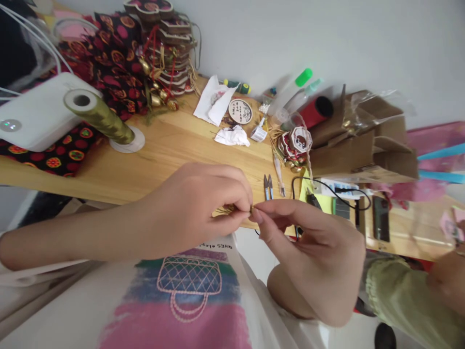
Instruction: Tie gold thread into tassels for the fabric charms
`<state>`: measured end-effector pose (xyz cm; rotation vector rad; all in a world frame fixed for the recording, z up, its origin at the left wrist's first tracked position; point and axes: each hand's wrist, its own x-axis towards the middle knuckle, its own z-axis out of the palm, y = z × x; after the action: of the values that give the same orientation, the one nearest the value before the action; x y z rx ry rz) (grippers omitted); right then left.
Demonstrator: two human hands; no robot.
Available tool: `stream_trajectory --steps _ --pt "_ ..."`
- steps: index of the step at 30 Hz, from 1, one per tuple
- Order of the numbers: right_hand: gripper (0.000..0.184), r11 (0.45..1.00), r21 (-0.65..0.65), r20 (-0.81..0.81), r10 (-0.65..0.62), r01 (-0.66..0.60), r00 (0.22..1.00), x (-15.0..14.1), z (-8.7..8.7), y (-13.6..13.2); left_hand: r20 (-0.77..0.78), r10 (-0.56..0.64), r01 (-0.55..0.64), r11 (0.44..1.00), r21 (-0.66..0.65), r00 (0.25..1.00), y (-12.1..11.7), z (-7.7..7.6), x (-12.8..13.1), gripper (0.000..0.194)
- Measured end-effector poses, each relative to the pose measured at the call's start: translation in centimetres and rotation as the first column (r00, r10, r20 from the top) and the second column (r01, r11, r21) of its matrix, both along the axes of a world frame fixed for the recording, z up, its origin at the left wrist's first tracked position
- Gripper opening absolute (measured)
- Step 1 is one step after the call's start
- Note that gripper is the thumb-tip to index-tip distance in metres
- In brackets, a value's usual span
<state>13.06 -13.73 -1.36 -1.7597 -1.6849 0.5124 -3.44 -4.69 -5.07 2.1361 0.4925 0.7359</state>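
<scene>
My left hand (203, 206) is closed in a pinch, with strands of thin gold-coloured cord (225, 209) showing beneath its curled fingers. Thumb and forefinger of my right hand (312, 257) pinch the same cord, right at the left fingertips. The two hands touch or nearly touch in front of my printed shirt, by the table's front edge. What sits exactly between the fingertips is too small to make out. Just beyond them lie thread snips (268, 186) with dark blades and blue handles. A slim pale pen-like tool (279, 175) lies beside the snips.
A spool of olive-gold thread (105, 121) stands at left by a white device (43, 114). Stacked wooden pieces with bells (170, 53) are behind. Crumpled paper (232, 136), a round tag (240, 112), octagonal ornaments (300, 140) and a cardboard box (348, 155) lie further right. Another person's sleeve (403, 295) shows at right.
</scene>
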Motion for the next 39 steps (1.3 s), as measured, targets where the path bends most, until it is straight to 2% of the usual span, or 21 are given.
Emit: stream_trajectory --steps 5,10,13,17,20,24,29,32,36,39 --pt "0.004 0.998 -0.041 0.015 0.048 -0.048 0.999 0.1 0.3 0.4 -0.028 0.005 -0.003 0.998 0.059 1.0 -0.2 -0.3 -0.1 0.018" --pt "0.006 0.987 -0.119 -0.037 0.107 -0.11 0.994 0.4 0.4 0.8 -0.067 -0.023 0.026 0.998 0.053 0.997 -0.2 -0.4 -0.4 0.02" --pt "0.008 0.975 -0.174 -0.145 0.111 -0.136 0.983 0.7 0.3 1.4 -0.034 -0.009 0.008 1.0 -0.023 0.999 -0.2 -0.3 -0.4 0.017" --pt "0.008 0.973 -0.192 -0.336 0.055 -0.126 0.94 1.2 -0.4 2.1 0.025 0.022 -0.016 0.977 -0.211 0.999 0.0 -0.1 -0.2 0.013" --pt "0.008 0.979 -0.161 -0.437 0.041 -0.123 0.899 1.4 -1.0 2.3 0.071 -0.005 0.032 0.917 -0.397 0.997 0.2 -0.2 -0.3 0.014" --pt "0.007 0.994 -0.055 -0.481 0.06 -0.099 0.875 1.6 -1.8 2.3 0.098 -0.011 0.068 0.797 -0.601 0.995 0.4 -0.6 -0.4 0.009" --pt "0.005 0.999 0.011 -0.615 0.038 -0.04 0.788 1.6 -3.0 2.2 0.099 -0.028 0.092 0.673 -0.734 0.995 0.4 -0.9 -0.5 0.008" --pt "0.005 1.0 0.006 -0.649 0.021 -0.022 0.761 1.6 -3.7 2.5 0.098 -0.035 0.098 0.627 -0.773 0.995 0.4 -1.0 -0.4 0.007" --pt "0.005 1.0 -0.022 -0.615 -0.024 0.013 0.788 1.4 -4.4 3.1 0.101 -0.037 0.105 0.555 -0.825 0.994 0.4 -1.2 -0.2 0.007" --pt "0.006 0.99 -0.021 -0.52 -0.131 0.14 0.844 1.2 -4.7 3.0 0.136 0.018 0.111 0.471 -0.875 0.991 0.5 -1.3 -0.1 0.008"
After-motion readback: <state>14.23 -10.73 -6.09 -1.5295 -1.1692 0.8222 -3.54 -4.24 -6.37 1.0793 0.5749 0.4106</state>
